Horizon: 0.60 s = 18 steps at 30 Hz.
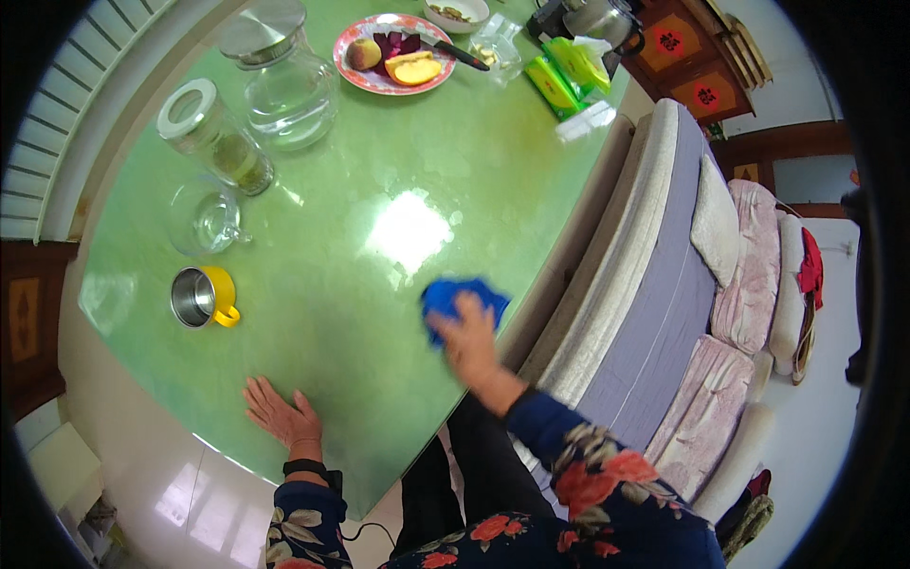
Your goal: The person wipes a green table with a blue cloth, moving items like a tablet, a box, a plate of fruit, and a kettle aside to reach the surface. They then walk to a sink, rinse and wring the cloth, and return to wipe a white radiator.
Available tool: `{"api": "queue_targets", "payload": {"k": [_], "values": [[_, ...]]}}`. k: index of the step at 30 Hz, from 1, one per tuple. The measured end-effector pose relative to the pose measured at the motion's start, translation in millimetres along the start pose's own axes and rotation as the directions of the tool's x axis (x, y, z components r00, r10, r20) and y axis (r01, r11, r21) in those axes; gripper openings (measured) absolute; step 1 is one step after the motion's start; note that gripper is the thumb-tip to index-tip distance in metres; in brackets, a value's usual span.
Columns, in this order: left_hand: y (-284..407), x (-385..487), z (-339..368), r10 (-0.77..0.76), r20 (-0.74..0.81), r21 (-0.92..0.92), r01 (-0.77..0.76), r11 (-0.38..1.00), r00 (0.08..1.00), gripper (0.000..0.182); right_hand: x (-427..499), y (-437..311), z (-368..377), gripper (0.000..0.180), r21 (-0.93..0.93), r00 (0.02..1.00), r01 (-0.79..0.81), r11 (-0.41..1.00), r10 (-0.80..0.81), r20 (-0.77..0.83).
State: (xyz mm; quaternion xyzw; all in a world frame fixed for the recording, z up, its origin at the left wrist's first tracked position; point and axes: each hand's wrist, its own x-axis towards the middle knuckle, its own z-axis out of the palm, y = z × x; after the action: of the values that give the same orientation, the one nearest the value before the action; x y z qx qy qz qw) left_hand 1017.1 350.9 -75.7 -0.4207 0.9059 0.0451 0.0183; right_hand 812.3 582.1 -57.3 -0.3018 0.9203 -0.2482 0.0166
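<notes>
My right hand (468, 338) presses a bunched blue cloth (446, 297) onto the green tabletop (334, 284), close to the edge on the sofa side. Both look slightly blurred. Flat on the table's near left part rests my left hand (286, 416), fingers apart and holding nothing. A yellow mug (222, 290) with a steel inside is the thing nearest to it. Beyond the mug stand a clear glass cup (206, 217) with a handle and a lidded glass jar (231, 153) with greenish contents. Wet-looking patches and a bright reflection show on the table's surface.
A glass pitcher (291, 99) with a metal lid stands at the far left. Farther back are a patterned plate (384, 87) with fruit and a knife (462, 55), a bowl (475, 21), green tissue packs (561, 78) and a kettle (601, 18). A sofa (640, 284) borders the right edge.
</notes>
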Motion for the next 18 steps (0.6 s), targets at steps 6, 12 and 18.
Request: {"api": "queue_targets", "payload": {"k": [6, 12, 18], "values": [[0, 1, 1, -0.009, 0.001, -0.018, 0.009, 1.000, 1.000, 0.064, 18, 18, -13, 0.036, 0.068, 0.972, 0.138, 0.988, -0.148, 0.185], [-3, 0, 4, -0.018, 0.030, -0.001, 0.018, 1.000, 0.999, 0.064, 158, 87, -19, 0.036, 0.000, 0.995, 0.094, 0.996, -0.094, 0.032], [-2, 2, 2, -0.036, 0.048, 0.012, 0.036, 0.999, 0.998, 0.066, 269, 134, -17, 0.046, -0.127, 1.000, -0.011, 0.992, 0.009, -0.018]]}}
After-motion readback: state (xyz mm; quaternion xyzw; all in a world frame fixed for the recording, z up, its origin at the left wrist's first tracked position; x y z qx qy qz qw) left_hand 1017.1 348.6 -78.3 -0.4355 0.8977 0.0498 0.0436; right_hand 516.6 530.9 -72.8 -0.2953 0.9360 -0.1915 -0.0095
